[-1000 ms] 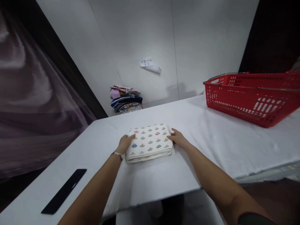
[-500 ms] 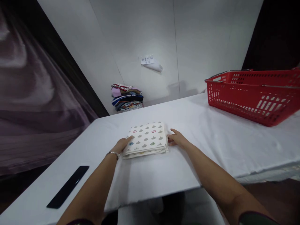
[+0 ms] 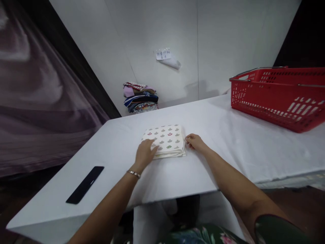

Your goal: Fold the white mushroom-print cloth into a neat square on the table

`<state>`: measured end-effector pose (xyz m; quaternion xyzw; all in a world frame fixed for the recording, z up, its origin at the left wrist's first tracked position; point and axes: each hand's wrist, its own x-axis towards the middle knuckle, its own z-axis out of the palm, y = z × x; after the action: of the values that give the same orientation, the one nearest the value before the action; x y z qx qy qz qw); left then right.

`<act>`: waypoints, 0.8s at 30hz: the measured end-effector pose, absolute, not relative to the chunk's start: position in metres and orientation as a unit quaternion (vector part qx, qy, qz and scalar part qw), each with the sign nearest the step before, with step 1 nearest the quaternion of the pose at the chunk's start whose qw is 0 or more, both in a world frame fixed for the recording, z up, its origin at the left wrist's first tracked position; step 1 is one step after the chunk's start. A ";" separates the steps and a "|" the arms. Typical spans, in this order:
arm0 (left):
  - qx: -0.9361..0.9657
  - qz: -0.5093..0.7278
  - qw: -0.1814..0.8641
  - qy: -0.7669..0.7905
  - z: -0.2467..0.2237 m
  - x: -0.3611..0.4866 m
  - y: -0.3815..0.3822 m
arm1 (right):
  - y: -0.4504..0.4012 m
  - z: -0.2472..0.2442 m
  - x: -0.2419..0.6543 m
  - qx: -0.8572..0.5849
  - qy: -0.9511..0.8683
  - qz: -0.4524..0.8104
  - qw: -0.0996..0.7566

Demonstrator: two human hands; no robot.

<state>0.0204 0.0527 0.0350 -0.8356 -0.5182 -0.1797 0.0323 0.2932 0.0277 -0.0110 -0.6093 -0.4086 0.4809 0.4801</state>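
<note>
A folded white cloth [image 3: 166, 139] with grey, red and green printed motifs lies as a layered bundle on the white-covered table [image 3: 162, 179]. My left hand [image 3: 146, 152] rests flat over its near left corner, thumb apart from the fingers. At the bundle's right edge, my right hand [image 3: 196, 142] has its thumb and forefinger pinched together on the side of the layers. The fingertips of that hand are small in view, and the bundle's left near corner is hidden under the left hand.
A dark flat phone-like slab [image 3: 85, 184] lies at the table's left. Against the wall stands a stack of folded clothes [image 3: 141, 98]. A red plastic basket [image 3: 274, 98] sits at the right. A paper note [image 3: 163, 54] is stuck to the wall.
My left hand has moved from the bundle's left edge onto its top near corner. My right hand's fingers have closed together at the right edge. The view has shifted slightly.
</note>
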 end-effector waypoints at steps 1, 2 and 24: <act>-0.864 -0.187 0.016 -0.467 0.033 0.031 0.045 | 0.028 -0.011 0.294 -0.607 -0.412 0.484 0.478; -0.884 -0.190 0.004 -0.427 0.030 0.043 0.037 | 0.027 -0.010 0.296 -0.602 -0.415 0.491 0.474; -0.861 -0.278 -0.072 -0.421 0.006 0.100 0.019 | 0.019 0.000 0.298 -0.553 -0.459 0.593 0.361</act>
<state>0.1004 0.0190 0.0060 -0.8606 -0.4209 -0.2776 -0.0720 0.2976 0.0191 -0.0004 -0.5534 -0.4592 0.5935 0.3614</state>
